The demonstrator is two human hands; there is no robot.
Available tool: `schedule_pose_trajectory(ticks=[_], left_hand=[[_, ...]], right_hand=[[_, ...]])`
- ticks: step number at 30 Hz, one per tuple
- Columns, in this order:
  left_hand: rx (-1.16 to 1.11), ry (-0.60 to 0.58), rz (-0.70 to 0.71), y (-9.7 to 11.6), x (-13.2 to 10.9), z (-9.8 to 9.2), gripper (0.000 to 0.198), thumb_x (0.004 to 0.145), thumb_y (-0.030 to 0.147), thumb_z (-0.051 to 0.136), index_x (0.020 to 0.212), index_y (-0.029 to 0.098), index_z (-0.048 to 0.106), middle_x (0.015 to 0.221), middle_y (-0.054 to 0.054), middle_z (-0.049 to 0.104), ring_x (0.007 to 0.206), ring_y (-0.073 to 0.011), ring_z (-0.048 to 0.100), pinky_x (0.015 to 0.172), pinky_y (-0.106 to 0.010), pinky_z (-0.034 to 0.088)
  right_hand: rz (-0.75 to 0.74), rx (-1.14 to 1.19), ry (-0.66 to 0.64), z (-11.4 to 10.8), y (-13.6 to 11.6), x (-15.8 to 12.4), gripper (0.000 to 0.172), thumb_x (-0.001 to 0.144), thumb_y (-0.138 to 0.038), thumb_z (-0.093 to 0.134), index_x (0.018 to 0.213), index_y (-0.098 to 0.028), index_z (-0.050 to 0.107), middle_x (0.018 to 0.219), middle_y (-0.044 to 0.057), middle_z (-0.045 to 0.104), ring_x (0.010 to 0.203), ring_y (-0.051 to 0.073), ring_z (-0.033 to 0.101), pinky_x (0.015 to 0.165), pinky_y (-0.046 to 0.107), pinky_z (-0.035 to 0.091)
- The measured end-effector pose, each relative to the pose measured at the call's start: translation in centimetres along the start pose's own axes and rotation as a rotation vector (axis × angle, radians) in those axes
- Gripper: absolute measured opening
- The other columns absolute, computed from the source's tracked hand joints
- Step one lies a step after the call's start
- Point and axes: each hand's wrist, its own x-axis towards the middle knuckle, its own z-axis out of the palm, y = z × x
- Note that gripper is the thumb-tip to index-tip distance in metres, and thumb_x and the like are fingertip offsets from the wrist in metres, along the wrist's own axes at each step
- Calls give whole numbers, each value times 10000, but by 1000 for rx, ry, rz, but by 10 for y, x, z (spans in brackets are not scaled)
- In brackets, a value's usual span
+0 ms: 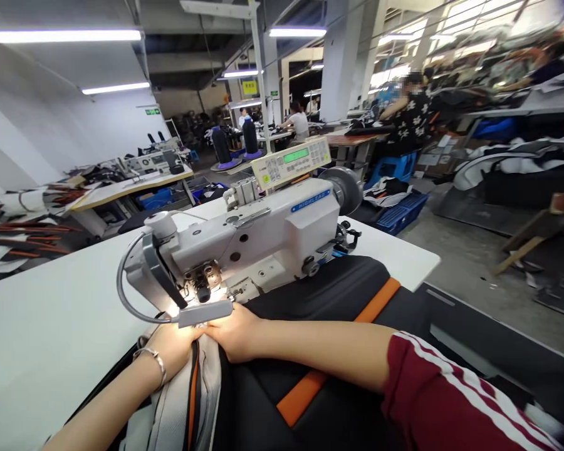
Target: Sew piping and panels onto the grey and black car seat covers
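Note:
A grey sewing machine [258, 232] stands on the white table, its lamp [205, 313] shining on the needle area. Just below the lamp, my left hand [172, 347] is closed on the gathered edge of a black, grey and orange sewn fabric piece [319, 369]. My right hand [237, 332] meets it from the other side, closed on the same edge close to the needle. The lamp covers some of the fingertips. Light grey mesh lining [173, 407] with an orange strip hangs beneath my hands, and the black part spreads under my right forearm.
The white tabletop [42, 338] extends to the left. A control panel [291, 163] and black thread cones [251, 138] rise behind the machine. Right of the table, a blue crate [402, 210] holds fabric pieces. Co-workers sit farther back, one in a black patterned top [411, 119].

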Motion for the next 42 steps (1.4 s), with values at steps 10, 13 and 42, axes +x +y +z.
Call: schedule_pose_trajectory(ticks=[10,13,42], left_hand=[[69,-50,-62,10,1,-17,468,842,83,391,1103,294,716,1217,-33,696,1058,-231,651,972,-411,459],[21,-38,-75,44,-23,-34,456,846,68,384,1116,253,701,1213,-47,696,1090,-234,632,1015,-425,427],[276,-30,-264,49,-22,-18,399,902,200,331,1162,115,623,1036,-195,688,948,-325,656,781,-440,488]], right_hand=[[45,26,-8,-6,-2,-3,492,781,-264,657,1260,-179,583,1211,80,633,1172,273,545,992,439,460],[70,75,-15,-9,0,-6,415,821,-218,595,1235,-196,608,1226,74,628,1163,257,545,965,409,464],[261,206,-22,-13,10,-5,427,844,-407,532,1245,-279,602,1293,72,589,1070,260,612,866,367,496]])
